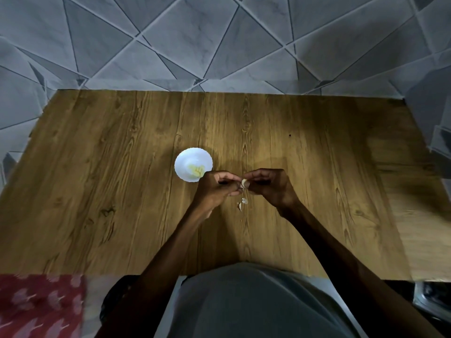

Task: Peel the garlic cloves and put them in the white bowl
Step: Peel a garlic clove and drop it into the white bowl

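A small white bowl (pixel 189 162) with a scalloped rim stands near the middle of the wooden table (pixel 122 191). Several pale yellow peeled garlic cloves (pixel 197 170) lie inside it. Just right of the bowl, my left hand (pixel 217 189) and my right hand (pixel 268 185) meet above the table. Both pinch one small garlic clove (pixel 244 183) between their fingertips. Bits of papery garlic skin (pixel 242 203) lie on the wood right below the hands.
The table's far edge meets a floor of grey triangular tiles (pixel 219 45). A red patterned cloth (pixel 41 306) lies at the near left. A metal object (pixel 432 298) shows at the near right corner. My grey shirt fills the bottom centre.
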`<state>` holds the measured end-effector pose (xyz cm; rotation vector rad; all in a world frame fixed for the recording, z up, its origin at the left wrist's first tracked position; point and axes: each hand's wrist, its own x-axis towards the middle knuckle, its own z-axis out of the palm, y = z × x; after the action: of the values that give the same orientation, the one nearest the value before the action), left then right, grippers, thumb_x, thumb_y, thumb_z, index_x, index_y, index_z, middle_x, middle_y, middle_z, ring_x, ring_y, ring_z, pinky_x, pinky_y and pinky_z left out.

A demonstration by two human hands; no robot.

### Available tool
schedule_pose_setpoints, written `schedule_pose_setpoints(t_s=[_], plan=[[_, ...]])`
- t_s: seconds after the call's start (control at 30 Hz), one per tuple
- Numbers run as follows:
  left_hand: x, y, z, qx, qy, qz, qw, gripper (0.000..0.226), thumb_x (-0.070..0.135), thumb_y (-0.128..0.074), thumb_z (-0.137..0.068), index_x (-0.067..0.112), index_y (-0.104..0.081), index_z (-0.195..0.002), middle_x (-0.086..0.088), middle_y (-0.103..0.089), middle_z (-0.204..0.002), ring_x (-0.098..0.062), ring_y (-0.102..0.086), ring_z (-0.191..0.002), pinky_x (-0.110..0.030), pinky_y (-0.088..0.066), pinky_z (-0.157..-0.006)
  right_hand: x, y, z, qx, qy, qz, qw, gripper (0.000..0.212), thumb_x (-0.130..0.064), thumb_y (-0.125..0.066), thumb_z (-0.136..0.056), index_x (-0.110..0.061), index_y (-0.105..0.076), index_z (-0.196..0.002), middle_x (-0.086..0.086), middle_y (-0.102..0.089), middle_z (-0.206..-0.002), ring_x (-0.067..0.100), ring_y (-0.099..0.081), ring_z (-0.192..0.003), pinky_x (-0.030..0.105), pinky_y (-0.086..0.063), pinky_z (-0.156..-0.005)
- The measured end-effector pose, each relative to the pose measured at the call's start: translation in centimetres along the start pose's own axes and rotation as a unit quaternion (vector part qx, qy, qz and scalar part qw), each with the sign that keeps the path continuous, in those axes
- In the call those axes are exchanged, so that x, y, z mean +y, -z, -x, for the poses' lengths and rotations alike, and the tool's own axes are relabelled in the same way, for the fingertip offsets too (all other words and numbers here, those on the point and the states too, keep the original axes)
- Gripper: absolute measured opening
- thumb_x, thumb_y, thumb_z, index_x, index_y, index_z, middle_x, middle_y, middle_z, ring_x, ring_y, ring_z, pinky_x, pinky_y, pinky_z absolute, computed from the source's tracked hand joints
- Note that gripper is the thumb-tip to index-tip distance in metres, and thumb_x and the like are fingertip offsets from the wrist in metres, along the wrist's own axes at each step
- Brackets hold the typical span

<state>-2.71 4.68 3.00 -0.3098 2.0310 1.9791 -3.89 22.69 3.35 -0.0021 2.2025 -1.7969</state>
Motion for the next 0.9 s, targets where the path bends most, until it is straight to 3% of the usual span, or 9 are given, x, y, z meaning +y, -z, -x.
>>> schedule_pose_setpoints(t_s=[0.13, 0.23, 0.33, 0.43, 0.5, 0.53, 0.6, 0.73, 0.9], plan=[[-0.6, 0.2, 0.2, 0.0, 0.004, -0.043, 0.999, 0.013, 0.0, -0.072, -0.084, 0.001, -0.072, -0.096, -0.014, -0.074, -0.086, -0.018, -0.073, -0.076, -0.024, -0.058, -0.069, 0.8, 0.0, -0.1, -0.036, -0.057, -0.127, 0.99, 0.023, 0.002, -0.068, -0.086, -0.006, -0.072, -0.108, 0.015, -0.073, -0.098, 0.02, -0.07, -0.088, 0.032, -0.059, -0.078], [-2.3, 0.6, -0.1, 0.002, -0.023, -0.174, 0.984, 0.009, 0.008, -0.075, -0.081, 0.009, -0.075, -0.09, -0.004, -0.074, -0.081, -0.012, -0.07, -0.072, -0.024, -0.056, -0.07, 1.4, -0.2, -0.4, 0.003, -0.126, -0.133, 0.983, 0.017, 0.003, -0.071, -0.084, -0.006, -0.074, -0.098, 0.009, -0.073, -0.09, 0.016, -0.07, -0.08, 0.024, -0.058, -0.069], [-3.9, 0.9, -0.3, -0.022, -0.029, -0.314, 0.949, 0.009, 0.014, -0.075, -0.082, 0.016, -0.077, -0.091, 0.0, -0.075, -0.089, -0.005, -0.066, -0.077, -0.022, -0.052, -0.078, 2.8, -0.5, -0.8, 0.046, -0.133, -0.049, 0.989, 0.011, 0.003, -0.076, -0.079, -0.007, -0.075, -0.084, 0.006, -0.075, -0.078, 0.021, -0.072, -0.074, 0.033, -0.059, -0.069], [-4.9, 1.0, -0.3, -0.034, 0.016, -0.32, 0.947, 0.018, 0.001, -0.067, -0.086, 0.013, -0.076, -0.095, -0.003, -0.075, -0.093, -0.011, -0.069, -0.081, -0.032, -0.058, -0.083, 3.9, -0.8, -1.7, 0.053, -0.074, 0.081, 0.993, 0.019, 0.0, -0.078, -0.077, -0.018, -0.073, -0.073, 0.002, -0.073, -0.069, 0.02, -0.071, -0.065, 0.04, -0.059, -0.065], [-5.3, 1.3, 0.0, -0.014, 0.044, -0.298, 0.953, 0.022, -0.004, -0.061, -0.087, 0.012, -0.074, -0.093, -0.005, -0.075, -0.09, -0.016, -0.07, -0.081, -0.039, -0.059, -0.081, 4.1, -1.6, -2.5, 0.023, -0.007, 0.175, 0.984, 0.012, -0.005, -0.079, -0.077, -0.016, -0.076, -0.076, 0.006, -0.075, -0.075, 0.021, -0.072, -0.07, 0.037, -0.059, -0.069], [-5.5, 1.6, 0.1, 0.008, 0.045, -0.296, 0.954, 0.022, -0.004, -0.06, -0.087, 0.013, -0.074, -0.093, -0.005, -0.074, -0.089, -0.018, -0.07, -0.081, -0.04, -0.059, -0.081, 4.0, -2.1, -3.0, 0.017, 0.01, 0.207, 0.978, 0.008, -0.007, -0.08, -0.076, -0.014, -0.077, -0.078, 0.006, -0.076, -0.078, 0.017, -0.071, -0.071, 0.029, -0.057, -0.071], [-6.0, 2.4, 0.2, 0.047, 0.036, -0.312, 0.948, 0.019, -0.001, -0.062, -0.086, 0.012, -0.074, -0.094, -0.005, -0.074, -0.096, -0.02, -0.068, -0.088, -0.036, -0.056, -0.086, 3.9, -3.4, -4.4, 0.021, 0.017, 0.237, 0.971, 0.006, -0.008, -0.08, -0.074, -0.011, -0.079, -0.08, 0.005, -0.076, -0.08, 0.008, -0.067, -0.069, 0.014, -0.049, -0.067], [-6.3, 3.7, 0.6, 0.076, 0.022, -0.331, 0.94, 0.015, 0.006, -0.065, -0.086, 0.01, -0.075, -0.096, -0.004, -0.073, -0.103, -0.019, -0.065, -0.096, -0.024, -0.045, -0.086, 3.6, -6.2, -7.3, -0.007, 0.015, 0.307, 0.951, 0.005, -0.016, -0.076, -0.075, -0.011, -0.077, -0.077, 0.005, -0.075, -0.08, 0.019, -0.071, -0.077, 0.032, -0.054, -0.071], [-7.3, 4.4, 0.8, 0.084, 0.026, -0.308, 0.947, 0.012, 0.005, -0.068, -0.083, 0.006, -0.074, -0.094, -0.008, -0.073, -0.102, -0.021, -0.066, -0.096, -0.015, -0.041, -0.083, 3.8, -6.6, -8.4, -0.06, 0.062, 0.369, 0.925, 0.017, -0.01, -0.067, -0.083, -0.015, -0.078, -0.095, 0.003, -0.075, -0.1, 0.021, -0.07, -0.092, 0.023, -0.05, -0.08]])
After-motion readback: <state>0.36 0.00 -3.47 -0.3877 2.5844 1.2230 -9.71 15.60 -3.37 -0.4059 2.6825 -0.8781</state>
